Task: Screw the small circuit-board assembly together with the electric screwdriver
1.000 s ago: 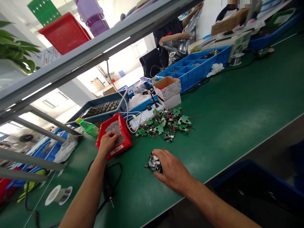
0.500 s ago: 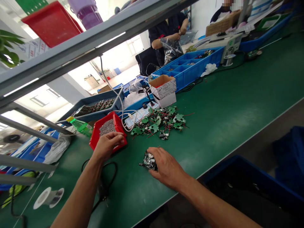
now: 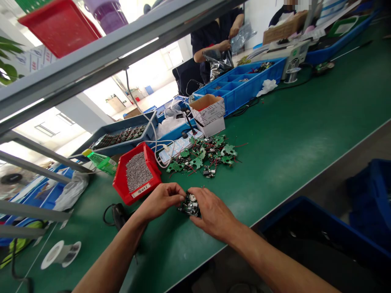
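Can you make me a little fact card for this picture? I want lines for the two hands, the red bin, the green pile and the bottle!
Right grip: curled around one side of a small mechanism
Left grip: pinched, at the mechanism's other side; can't see if it holds anything
Red bin: holds lots of tiny grey pieces
Green boards: piled on the green table, red wires poking out
Green bottle: beside the red bin, with a yellow cap

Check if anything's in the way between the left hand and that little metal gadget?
Nothing visible is: the left hand is right up by the gadget, while the right hand holds its other side.
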Action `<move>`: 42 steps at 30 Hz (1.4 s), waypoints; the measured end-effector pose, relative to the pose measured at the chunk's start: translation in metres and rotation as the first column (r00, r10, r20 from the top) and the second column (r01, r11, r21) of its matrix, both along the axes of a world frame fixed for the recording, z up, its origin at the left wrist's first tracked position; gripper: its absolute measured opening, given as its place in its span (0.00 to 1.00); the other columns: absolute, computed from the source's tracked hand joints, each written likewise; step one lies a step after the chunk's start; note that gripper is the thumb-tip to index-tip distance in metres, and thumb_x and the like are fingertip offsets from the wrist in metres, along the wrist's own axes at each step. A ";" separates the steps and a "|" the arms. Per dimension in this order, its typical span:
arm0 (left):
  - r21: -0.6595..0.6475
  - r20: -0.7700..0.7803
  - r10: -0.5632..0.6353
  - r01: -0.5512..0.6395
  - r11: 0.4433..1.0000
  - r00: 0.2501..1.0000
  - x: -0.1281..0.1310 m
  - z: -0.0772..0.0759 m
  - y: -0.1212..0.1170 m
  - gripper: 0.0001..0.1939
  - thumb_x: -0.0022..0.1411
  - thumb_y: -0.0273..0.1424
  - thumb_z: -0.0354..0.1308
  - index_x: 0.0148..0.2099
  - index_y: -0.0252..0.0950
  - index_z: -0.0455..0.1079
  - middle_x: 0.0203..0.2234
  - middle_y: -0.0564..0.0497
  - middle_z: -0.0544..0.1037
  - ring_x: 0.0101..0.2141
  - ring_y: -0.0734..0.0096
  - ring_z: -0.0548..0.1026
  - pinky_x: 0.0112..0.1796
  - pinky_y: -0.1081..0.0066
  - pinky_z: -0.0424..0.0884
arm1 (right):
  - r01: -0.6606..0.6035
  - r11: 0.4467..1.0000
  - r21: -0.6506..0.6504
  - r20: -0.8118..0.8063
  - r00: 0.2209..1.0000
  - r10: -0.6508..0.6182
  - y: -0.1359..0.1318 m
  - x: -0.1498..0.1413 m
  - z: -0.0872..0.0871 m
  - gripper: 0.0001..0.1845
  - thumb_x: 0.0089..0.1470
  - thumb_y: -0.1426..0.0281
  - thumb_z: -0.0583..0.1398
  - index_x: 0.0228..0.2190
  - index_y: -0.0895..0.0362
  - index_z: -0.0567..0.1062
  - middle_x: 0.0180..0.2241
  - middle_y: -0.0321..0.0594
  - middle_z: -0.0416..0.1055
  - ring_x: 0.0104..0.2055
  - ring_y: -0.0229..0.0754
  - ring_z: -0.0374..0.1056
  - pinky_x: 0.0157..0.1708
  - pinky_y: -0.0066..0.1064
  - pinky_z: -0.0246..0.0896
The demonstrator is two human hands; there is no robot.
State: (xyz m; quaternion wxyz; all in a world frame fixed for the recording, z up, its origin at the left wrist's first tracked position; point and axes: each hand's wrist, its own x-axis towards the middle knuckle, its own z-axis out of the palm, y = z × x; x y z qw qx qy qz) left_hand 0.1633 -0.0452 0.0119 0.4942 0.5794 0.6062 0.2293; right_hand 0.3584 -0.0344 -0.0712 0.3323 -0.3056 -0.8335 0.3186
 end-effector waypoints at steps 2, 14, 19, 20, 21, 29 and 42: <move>-0.008 -0.009 -0.024 0.024 1.000 1.000 0.002 -0.002 -0.001 0.08 0.56 0.32 0.63 0.35 0.30 0.73 0.26 0.51 0.74 0.27 0.74 0.68 0.31 0.74 0.64 | 0.010 1.000 -0.008 0.004 1.000 -0.010 0.000 0.000 0.000 0.34 0.46 0.75 0.65 0.54 0.58 0.62 0.51 0.46 0.69 0.51 0.51 0.64 0.59 0.47 0.57; -0.004 -0.032 -0.048 0.048 0.999 0.998 0.003 -0.014 -0.002 0.09 0.55 0.33 0.63 0.35 0.31 0.74 0.29 0.49 0.75 0.30 0.71 0.69 0.34 0.72 0.63 | 0.013 1.000 -0.013 0.010 1.000 -0.013 0.000 0.000 0.000 0.36 0.46 0.75 0.65 0.56 0.59 0.60 0.52 0.47 0.69 0.53 0.52 0.64 0.58 0.47 0.59; -0.025 -0.026 -0.026 0.025 0.999 0.999 0.005 -0.016 -0.001 0.10 0.54 0.33 0.63 0.34 0.30 0.74 0.28 0.50 0.74 0.29 0.72 0.68 0.33 0.73 0.63 | 0.018 1.000 -0.012 0.018 1.000 -0.017 0.000 0.000 -0.002 0.36 0.46 0.75 0.65 0.56 0.60 0.61 0.53 0.48 0.68 0.53 0.52 0.63 0.60 0.47 0.58; -0.032 -0.025 -0.017 0.016 0.999 1.000 0.005 -0.017 -0.001 0.09 0.54 0.33 0.63 0.34 0.30 0.74 0.27 0.50 0.74 0.29 0.72 0.68 0.33 0.73 0.63 | 0.017 1.000 -0.014 0.017 1.000 -0.017 0.000 0.000 -0.001 0.36 0.46 0.75 0.65 0.56 0.60 0.61 0.53 0.48 0.68 0.53 0.52 0.63 0.59 0.47 0.58; -0.038 -0.026 -0.006 0.005 0.999 1.000 0.006 -0.018 -0.001 0.09 0.54 0.32 0.63 0.34 0.30 0.73 0.27 0.50 0.74 0.29 0.72 0.68 0.33 0.73 0.63 | 0.017 1.000 -0.016 0.015 1.000 -0.017 0.000 0.000 -0.001 0.36 0.46 0.75 0.65 0.56 0.60 0.61 0.52 0.48 0.68 0.52 0.52 0.64 0.59 0.48 0.58; -0.062 -0.085 0.048 -0.053 0.997 0.995 0.010 -0.018 0.004 0.09 0.51 0.31 0.65 0.31 0.31 0.69 0.23 0.54 0.71 0.25 0.77 0.65 0.28 0.75 0.59 | 0.018 0.999 -0.034 0.021 1.000 -0.018 0.000 0.000 0.003 0.35 0.46 0.75 0.64 0.56 0.60 0.62 0.50 0.47 0.70 0.51 0.52 0.64 0.57 0.47 0.60; 0.122 -0.477 0.112 -0.060 0.991 0.872 -0.022 0.009 -0.008 0.22 0.55 0.50 0.62 0.33 0.35 0.69 0.26 0.52 0.73 0.28 0.68 0.69 0.29 0.71 0.62 | 0.020 1.000 -0.005 0.024 1.000 -0.020 -0.002 0.001 0.001 0.35 0.48 0.75 0.64 0.57 0.59 0.60 0.53 0.48 0.67 0.53 0.52 0.63 0.58 0.47 0.59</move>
